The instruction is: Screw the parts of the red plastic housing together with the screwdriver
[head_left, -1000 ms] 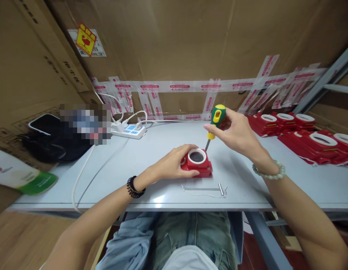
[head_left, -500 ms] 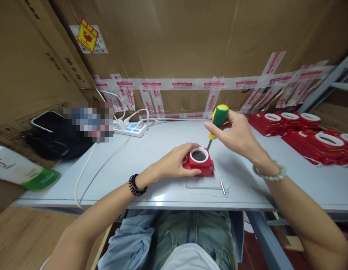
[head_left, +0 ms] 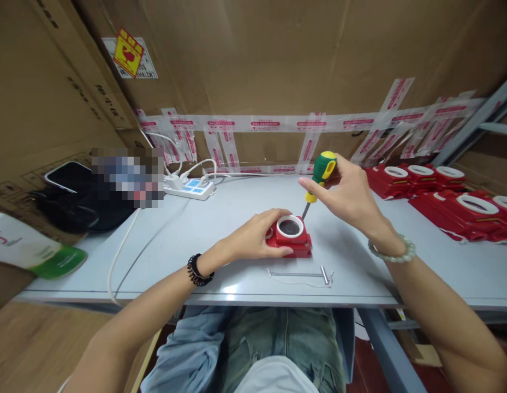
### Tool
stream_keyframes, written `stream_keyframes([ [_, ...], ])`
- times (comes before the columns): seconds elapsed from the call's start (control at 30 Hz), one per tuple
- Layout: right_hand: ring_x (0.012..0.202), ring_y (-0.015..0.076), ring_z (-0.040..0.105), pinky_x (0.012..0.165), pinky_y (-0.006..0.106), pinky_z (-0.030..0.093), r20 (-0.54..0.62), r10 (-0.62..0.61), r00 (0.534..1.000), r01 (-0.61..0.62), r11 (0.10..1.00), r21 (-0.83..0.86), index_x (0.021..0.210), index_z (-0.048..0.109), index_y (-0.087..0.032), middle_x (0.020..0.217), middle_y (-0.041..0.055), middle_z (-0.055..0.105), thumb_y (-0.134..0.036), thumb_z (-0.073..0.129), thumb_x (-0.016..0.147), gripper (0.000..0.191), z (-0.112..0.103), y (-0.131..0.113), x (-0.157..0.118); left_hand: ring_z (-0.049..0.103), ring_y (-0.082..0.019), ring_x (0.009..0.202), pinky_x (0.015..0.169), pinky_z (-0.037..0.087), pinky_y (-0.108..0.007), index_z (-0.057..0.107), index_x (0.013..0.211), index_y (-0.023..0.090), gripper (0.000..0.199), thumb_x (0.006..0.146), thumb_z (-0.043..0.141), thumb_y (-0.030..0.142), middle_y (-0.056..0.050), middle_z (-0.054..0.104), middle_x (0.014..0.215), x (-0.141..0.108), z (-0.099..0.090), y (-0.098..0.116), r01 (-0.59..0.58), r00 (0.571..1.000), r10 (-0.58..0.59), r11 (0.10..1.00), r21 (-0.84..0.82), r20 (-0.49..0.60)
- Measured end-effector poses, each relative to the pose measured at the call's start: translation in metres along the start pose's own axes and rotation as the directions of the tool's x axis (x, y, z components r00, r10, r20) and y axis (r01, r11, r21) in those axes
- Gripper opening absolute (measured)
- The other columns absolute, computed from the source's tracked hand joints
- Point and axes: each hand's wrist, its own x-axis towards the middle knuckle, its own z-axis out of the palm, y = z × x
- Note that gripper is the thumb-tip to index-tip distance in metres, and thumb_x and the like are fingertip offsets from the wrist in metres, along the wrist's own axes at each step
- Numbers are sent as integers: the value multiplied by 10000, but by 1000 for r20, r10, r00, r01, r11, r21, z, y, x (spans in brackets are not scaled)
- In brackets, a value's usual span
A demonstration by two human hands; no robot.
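Note:
My left hand [head_left: 259, 236] grips a red box [head_left: 298, 248] with a white ring around a dark round window, pressing it against the table. In my right hand [head_left: 345, 188] is a screwdriver [head_left: 320, 170] with a green and yellow handle, tilted to the right at the top. Its metal shaft reaches down to the far right corner of the red box; the tip is hidden behind that corner. In front of the box lies a small metal hammer [head_left: 304, 274] with a thin rod handle and a white cord.
Several similar red boxes [head_left: 455, 215] stand at the right of the table [head_left: 240, 192]. A white power strip [head_left: 191, 187] with plugs and cables sits at the back left. Farther left are a phone [head_left: 68, 176], a black bag and a white-green package [head_left: 40, 251]. Cardboard [head_left: 253, 60] walls the back.
The screwdriver handle has turned in my right hand and leans slightly more to the right. My left hand and the red box have stayed in place.

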Motion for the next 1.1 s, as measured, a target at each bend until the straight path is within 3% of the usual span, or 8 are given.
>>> stream_keyframes([
  [0.1,663,196,610,638,406,542,79,25,997,-35,991,128,806,566,-222,746,25,641,-384,793,687,303,-3,3,2,614,-295,1114,951,497,-435,457,1324,220,681,769,728,508,-121,596,1296,0,0,0,-4,1000,4,1000,-4,1],
  [0.2,724,219,651,670,421,563,86,31,996,-52,966,252,878,577,-231,794,28,662,-272,781,672,293,-3,0,2,610,-291,1116,952,495,-429,454,1324,220,675,771,731,491,-114,595,1292,-1,0,-1,-3,1000,4,1000,-4,4],
  [0.4,705,217,634,682,444,549,59,22,998,-27,996,81,842,588,-216,798,38,666,-328,779,693,267,1,-1,-1,613,-287,1099,942,498,-428,453,1319,219,671,769,736,482,-118,601,1269,1,0,0,-7,1000,7,1000,-1,4],
  [0.63,713,216,660,665,414,568,99,80,992,-98,976,194,942,564,-218,814,30,664,-210,761,660,344,-4,0,1,618,-282,1103,943,496,-418,460,1321,208,683,763,741,485,-111,604,1276,0,0,-1,-7,1000,7,1000,-7,-5],
  [0.8,694,214,656,674,433,572,53,49,997,-54,993,106,828,526,-220,763,15,651,-317,773,685,301,3,8,1,614,-286,1118,948,493,-419,469,1315,206,669,768,734,483,-116,603,1285,2,0,-3,-1,1000,1,1000,3,-22],
  [0.97,780,242,700,673,417,596,28,78,997,-83,957,278,1025,496,-220,848,39,699,-240,744,669,435,8,14,4,613,-279,1109,946,492,-420,473,1304,209,662,763,741,480,-114,608,1271,3,0,-4,5,1000,-5,1000,-6,-24],
  [1.1,797,233,701,686,405,599,34,67,997,-74,957,279,913,472,-237,839,33,692,-200,714,666,348,9,10,3,616,-281,1102,936,498,-423,466,1307,212,666,766,738,490,-117,608,1269,3,0,-5,-3,1000,3,1000,0,-29],
])
